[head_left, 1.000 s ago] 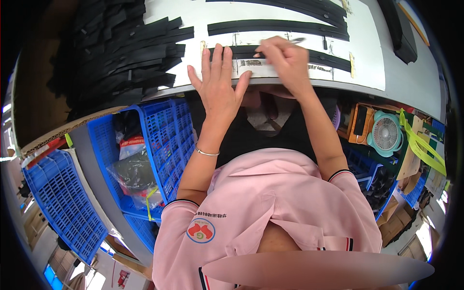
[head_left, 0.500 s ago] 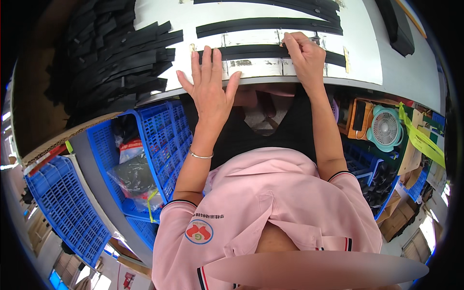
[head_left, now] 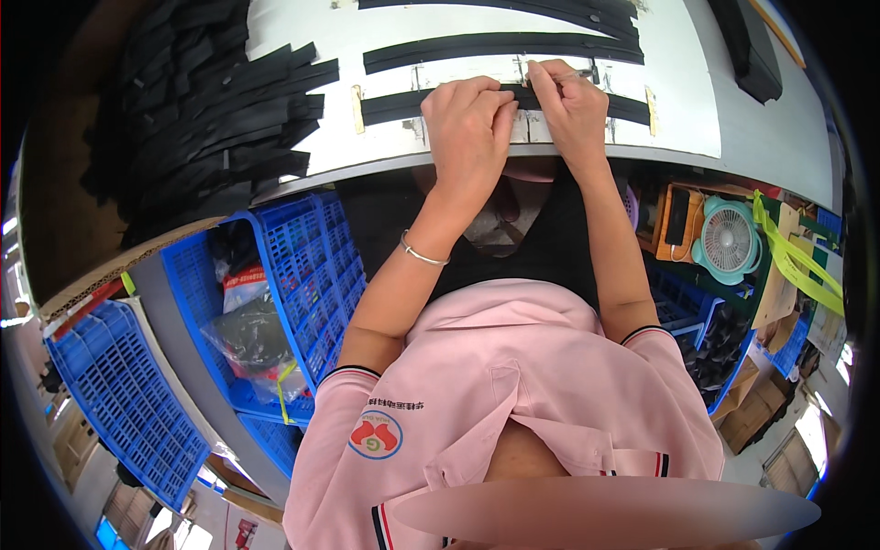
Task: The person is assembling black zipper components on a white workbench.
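Note:
A black fabric strip (head_left: 394, 107) lies lengthwise on the white, line-marked board (head_left: 678, 101) near the table's front edge. Over its middle, my left hand (head_left: 467, 128) has its fingers curled, thumb and forefinger pinched at the strip. Just to the right, my right hand (head_left: 579, 119) is closed around a thin pen-like tool (head_left: 577, 75), whose dark end sticks out past the knuckles; its tip is hidden by my fingers. Beyond both hands lies a second black strip (head_left: 504, 48), flat on the board, with further strips (head_left: 568, 11) behind it.
A big heap of black strips (head_left: 202, 119) fills the left, by a cardboard box edge (head_left: 147, 252). Blue plastic crates (head_left: 312, 266) stand below the table on the left. At right are a teal fan (head_left: 729, 240), a phone on a wooden stand (head_left: 678, 220) and a long black object (head_left: 747, 55).
My left hand has moved right along the strip, from lying spread near its left end to curled fingers beside my right hand. My right hand has barely moved.

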### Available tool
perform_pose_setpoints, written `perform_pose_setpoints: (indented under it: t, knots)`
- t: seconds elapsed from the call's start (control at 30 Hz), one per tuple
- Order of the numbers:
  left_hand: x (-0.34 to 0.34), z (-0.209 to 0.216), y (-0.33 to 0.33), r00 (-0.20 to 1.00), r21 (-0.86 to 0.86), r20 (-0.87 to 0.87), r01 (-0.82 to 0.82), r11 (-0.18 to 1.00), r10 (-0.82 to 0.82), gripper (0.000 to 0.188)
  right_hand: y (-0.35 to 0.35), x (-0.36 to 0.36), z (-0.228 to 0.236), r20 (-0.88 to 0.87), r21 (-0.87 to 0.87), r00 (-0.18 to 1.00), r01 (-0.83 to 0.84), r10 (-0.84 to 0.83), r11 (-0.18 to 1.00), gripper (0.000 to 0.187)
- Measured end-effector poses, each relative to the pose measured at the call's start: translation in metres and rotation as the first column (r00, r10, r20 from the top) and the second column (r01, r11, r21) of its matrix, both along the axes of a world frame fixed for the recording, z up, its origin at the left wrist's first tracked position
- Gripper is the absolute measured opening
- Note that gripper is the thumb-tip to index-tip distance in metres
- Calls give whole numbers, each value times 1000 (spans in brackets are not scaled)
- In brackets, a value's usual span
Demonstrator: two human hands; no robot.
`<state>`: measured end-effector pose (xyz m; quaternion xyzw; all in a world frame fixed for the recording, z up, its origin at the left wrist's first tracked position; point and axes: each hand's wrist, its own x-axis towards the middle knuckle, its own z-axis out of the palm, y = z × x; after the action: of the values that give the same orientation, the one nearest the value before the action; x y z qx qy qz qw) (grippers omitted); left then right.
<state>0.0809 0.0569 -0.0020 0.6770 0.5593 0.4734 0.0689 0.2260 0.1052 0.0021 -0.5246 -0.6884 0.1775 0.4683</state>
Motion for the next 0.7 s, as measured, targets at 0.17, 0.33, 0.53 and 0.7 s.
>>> perform_pose_setpoints:
  t: [0.17, 0.33, 0.53, 0.7]
  knots:
    - [2, -1, 1, 1000, -23, 10, -27, 999, 27, 11, -6, 7, 8, -159, -97, 982, -113, 97, 989, 19]
    - [2, 0, 1, 1000, -20, 8, -26, 999, 26, 11, -3, 12, -2, -114, -74, 982, -160, 151, 984, 18]
    - [3, -2, 3, 999, -35, -24, -24, 999, 23, 12, -3, 10, 1, -1, 28, 985, -173, 173, 985, 18]
    - [2, 2, 1, 999, -75, -37, -11, 997, 9, 10, -13, 32, 14, -313, -187, 935, -232, 166, 955, 17]
